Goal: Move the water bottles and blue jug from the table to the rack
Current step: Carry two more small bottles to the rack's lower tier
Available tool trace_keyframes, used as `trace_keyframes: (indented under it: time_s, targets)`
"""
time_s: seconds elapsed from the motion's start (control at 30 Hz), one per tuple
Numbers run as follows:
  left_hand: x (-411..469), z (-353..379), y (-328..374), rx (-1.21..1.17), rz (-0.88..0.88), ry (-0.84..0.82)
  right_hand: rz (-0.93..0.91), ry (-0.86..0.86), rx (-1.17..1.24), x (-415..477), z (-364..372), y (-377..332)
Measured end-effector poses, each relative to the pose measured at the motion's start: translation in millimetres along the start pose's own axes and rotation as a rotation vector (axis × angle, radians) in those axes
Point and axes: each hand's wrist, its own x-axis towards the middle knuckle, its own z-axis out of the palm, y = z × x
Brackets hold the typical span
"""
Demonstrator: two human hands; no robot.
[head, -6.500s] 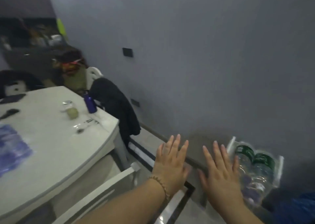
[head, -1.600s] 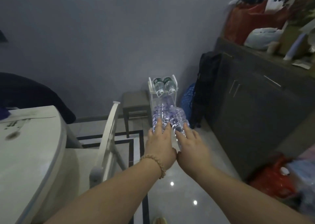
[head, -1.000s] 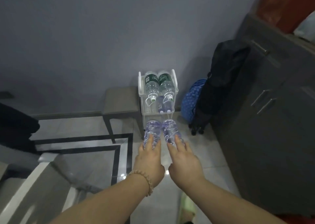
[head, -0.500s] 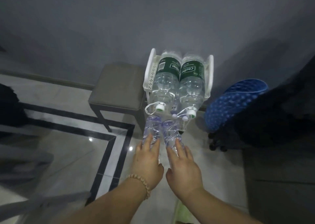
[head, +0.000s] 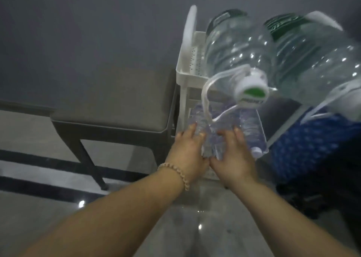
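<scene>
Gripping small clear water bottles (head: pixel 212 139) at centre frame: left hand (head: pixel 188 155) wraps the left side of the cluster, right hand (head: pixel 233 159) the right side, fingers curled over the plastic. Bottles lie on their sides, pointing into the lower tier of the white rack (head: pixel 187 73), partly inside it. Top tier, upper right of frame: two large clear bottles (head: pixel 240 47) with green labels, lying flat, caps toward camera. Grey stool (head: pixel 115 100) just left of rack. Beaded bracelet (head: pixel 175 172) on left wrist.
</scene>
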Motion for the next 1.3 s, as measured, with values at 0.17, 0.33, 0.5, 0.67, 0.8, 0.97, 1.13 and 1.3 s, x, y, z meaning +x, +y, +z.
trace_keyframes:
  time_s: [0.17, 0.33, 0.5, 0.67, 0.8, 0.97, 1.13, 1.3]
  targets:
    - [8.2, 34.0, -20.6, -0.009, -0.054, 0.033, -0.068, 0.084, -0.131, 17.4, 26.3, 10.9]
    - [20.0, 38.8, -9.6, 0.373, 0.1, -0.145, -0.109, 0.206, -0.163, 17.9, 25.8, -10.2]
    - [29.1, 28.6, -14.0, 0.45, 0.165, -0.237, -0.25, 0.176, -0.006, 13.3, 38.8, 0.6]
    - [18.8, 12.2, -9.1, 0.137, 0.138, -0.106, -0.396, 0.183, 0.043, -18.8, 43.6, 34.0]
    - [-5.9, 10.6, -13.1, 0.2, 0.291, 0.014, -0.525, 0.259, -0.173, -18.8, 52.6, 47.7]
    - [-9.9, 18.4, -26.1, 0.504, 0.418, -0.063, -0.535, 0.378, -0.309, -14.6, 61.7, 53.1]
    - [14.7, 24.7, -32.7, 0.654, 0.428, -0.076, -0.487, 0.397, -0.351, -6.8, 64.4, 50.8]
    - [30.2, 40.6, -28.8, 0.647, 0.31, -0.022, -0.325, 0.413, -0.446, 7.9, 73.7, 51.2]
